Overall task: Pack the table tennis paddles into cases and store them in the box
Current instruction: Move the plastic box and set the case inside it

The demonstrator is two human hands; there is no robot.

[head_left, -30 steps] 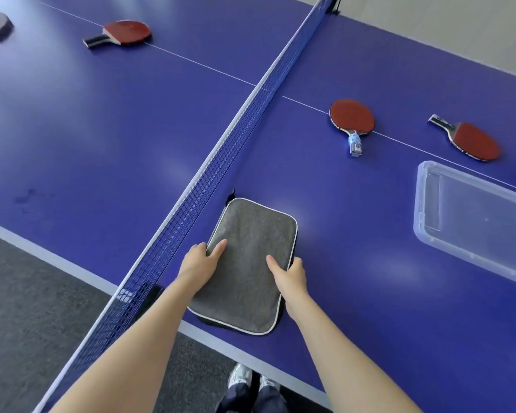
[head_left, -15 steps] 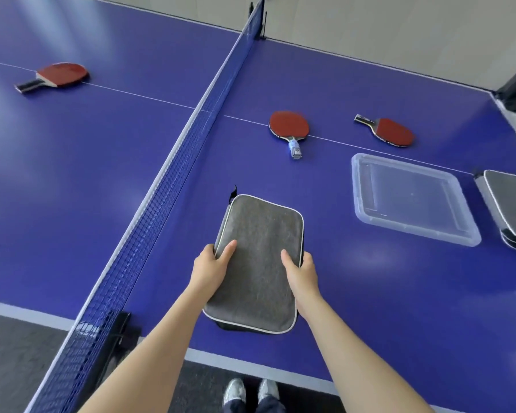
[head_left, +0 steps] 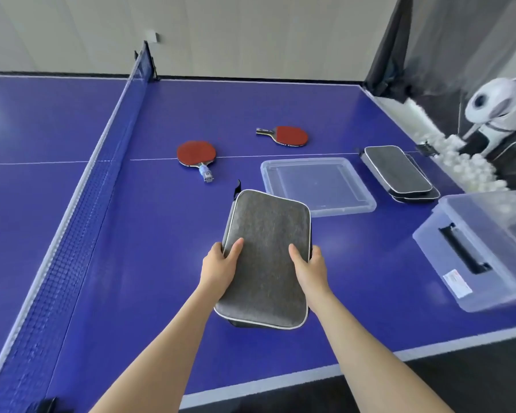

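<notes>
A grey felt paddle case [head_left: 265, 257] with white piping is held just above the blue table. My left hand [head_left: 221, 269] grips its left edge, thumb on top. My right hand [head_left: 309, 271] grips its right edge the same way. Two red paddles lie beyond it: one [head_left: 196, 155] near the centre line, the other [head_left: 289, 135] farther back. A clear plastic box [head_left: 474, 251] with a black handle stands at the right. Its clear lid [head_left: 316, 183] lies flat behind the case. Two more grey cases [head_left: 398, 171] are stacked at the far right.
The blue net [head_left: 102, 174] runs along the left of the case. A white ball machine [head_left: 498, 105] and a heap of white balls [head_left: 459, 162] sit past the table's right end. The table's near edge [head_left: 280, 380] is close to me.
Both hands have carried the case to the right, away from the net. My view has swung right, bringing the box, stacked cases and ball machine into sight.
</notes>
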